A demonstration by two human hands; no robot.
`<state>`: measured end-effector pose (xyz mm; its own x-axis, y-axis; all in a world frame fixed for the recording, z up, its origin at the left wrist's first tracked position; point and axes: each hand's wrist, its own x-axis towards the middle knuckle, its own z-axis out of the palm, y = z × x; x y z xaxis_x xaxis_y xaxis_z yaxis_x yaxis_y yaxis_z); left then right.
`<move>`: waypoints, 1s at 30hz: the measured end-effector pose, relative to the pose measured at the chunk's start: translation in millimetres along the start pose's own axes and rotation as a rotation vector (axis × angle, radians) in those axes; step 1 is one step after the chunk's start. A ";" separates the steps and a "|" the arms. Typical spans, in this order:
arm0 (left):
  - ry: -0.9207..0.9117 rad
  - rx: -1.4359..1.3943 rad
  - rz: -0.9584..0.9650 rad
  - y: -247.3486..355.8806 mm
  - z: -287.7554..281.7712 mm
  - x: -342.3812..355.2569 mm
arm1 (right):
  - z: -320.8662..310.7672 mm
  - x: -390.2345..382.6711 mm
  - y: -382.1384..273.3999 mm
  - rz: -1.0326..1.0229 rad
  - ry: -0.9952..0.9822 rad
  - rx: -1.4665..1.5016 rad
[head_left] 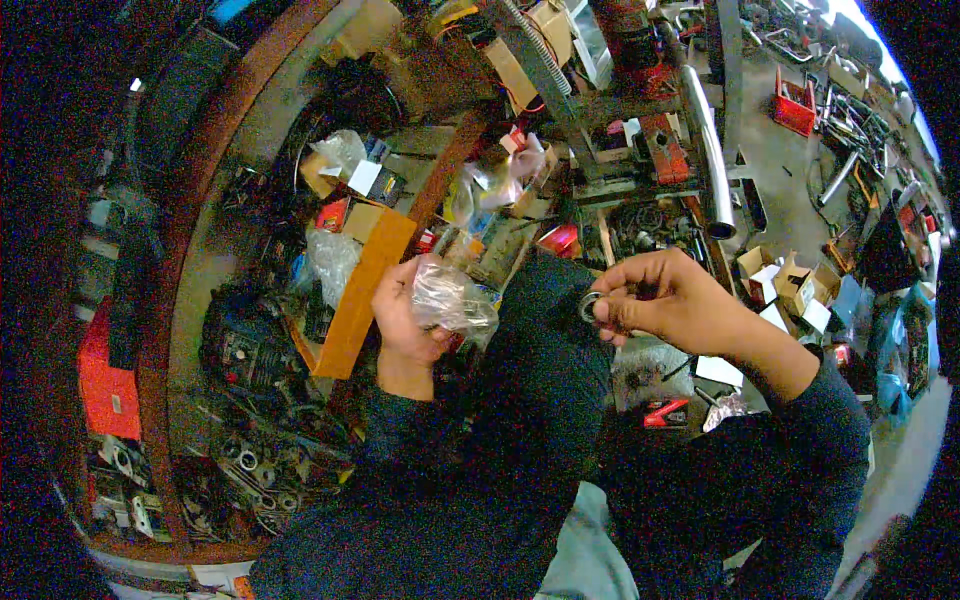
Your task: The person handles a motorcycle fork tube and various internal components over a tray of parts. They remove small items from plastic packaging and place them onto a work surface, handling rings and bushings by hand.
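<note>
My left hand [405,320] grips a crumpled clear plastic bag [450,295], just left of the dark-clothed leg [540,350] at the centre. My right hand [650,300] pinches a small round metal ring [590,306] between thumb and fingers, over that leg and apart from the bag. Behind my left hand, an orange-brown board [355,325] slants among boxes and plastic wrapping.
A steel frame [580,120] holds a chrome tube [712,150] above my hands. Dark metal parts [260,470] fill the lower left beside a red box [108,385]. Opened cardboard boxes [800,285], a red crate [794,103] and scattered tubes [865,140] crowd the right.
</note>
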<state>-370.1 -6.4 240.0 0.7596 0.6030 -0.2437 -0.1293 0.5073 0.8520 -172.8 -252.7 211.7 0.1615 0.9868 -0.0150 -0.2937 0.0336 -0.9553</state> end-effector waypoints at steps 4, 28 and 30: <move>-0.172 -0.191 -0.054 -4.5 -4.6 7.5 | -3.9 2.4 7.5 -0.014 -0.025 -0.007; -0.036 0.986 0.488 -11.4 49.3 2.3 | 9.6 2.4 -8.1 -0.299 0.189 -0.355; -0.074 1.106 0.621 -13.9 52.2 4.1 | 15.3 0.1 -14.0 -0.386 0.225 -0.421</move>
<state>-331.8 -43.1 251.3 0.8006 0.5004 0.3297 0.0975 -0.6517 0.7522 -183.1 -250.6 229.6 0.3909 0.8566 0.3367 0.2156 0.2704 -0.9383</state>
